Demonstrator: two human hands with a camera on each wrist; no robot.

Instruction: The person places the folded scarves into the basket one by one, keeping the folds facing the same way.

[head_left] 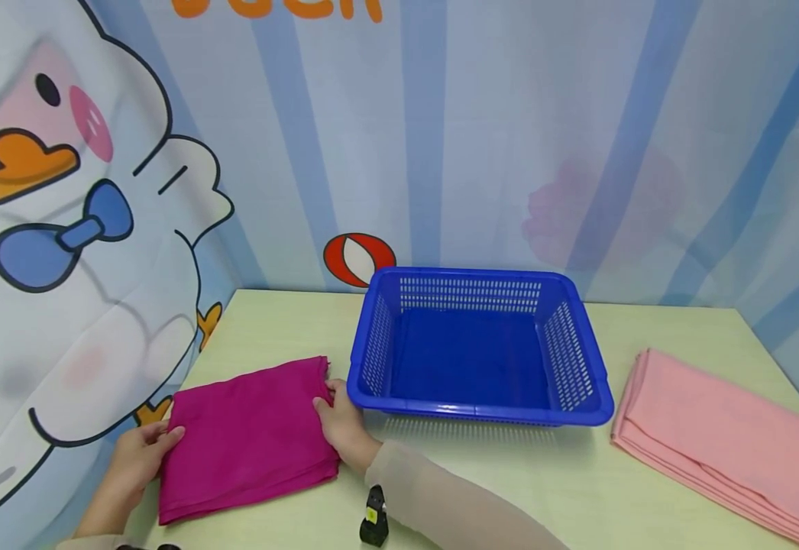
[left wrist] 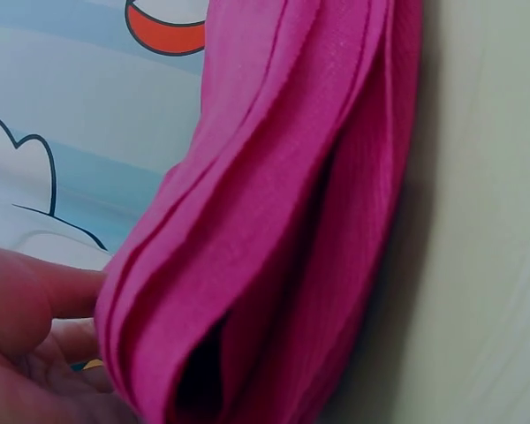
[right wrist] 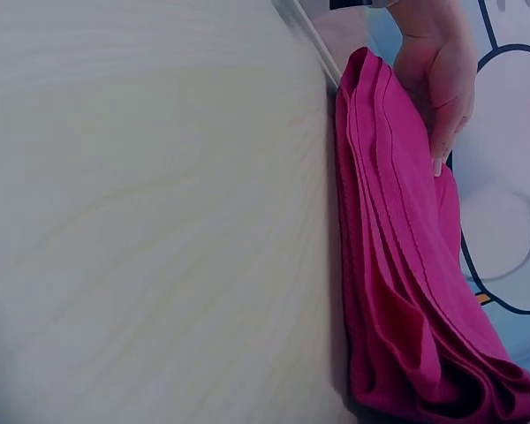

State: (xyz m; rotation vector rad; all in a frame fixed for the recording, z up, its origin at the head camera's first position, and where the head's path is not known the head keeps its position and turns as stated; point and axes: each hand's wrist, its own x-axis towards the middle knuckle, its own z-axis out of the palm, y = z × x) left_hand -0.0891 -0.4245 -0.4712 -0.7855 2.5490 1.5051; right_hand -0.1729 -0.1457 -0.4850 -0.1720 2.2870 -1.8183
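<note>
A folded magenta cloth [head_left: 248, 439] lies at the left part of the table, in several stacked layers. At its left edge my left hand [head_left: 134, 462] grips it, thumb on top and the other fingers by the side. My right hand [head_left: 346, 428] pinches the opposite edge near the back corner, its thumb over the top layer. The left wrist view shows the layered folds of the cloth [left wrist: 238, 194] close up beside my left hand [left wrist: 26, 327]. In the right wrist view, the right hand is almost wholly out of frame.
Right of the magenta cloth stands a blue plastic basket [head_left: 471, 411] with perforated walls and nothing in it. A folded pink cloth [head_left: 729, 435] lies at the table's right side. A cartoon-printed backdrop [head_left: 372, 130] hangs behind the pale table [head_left: 482, 489].
</note>
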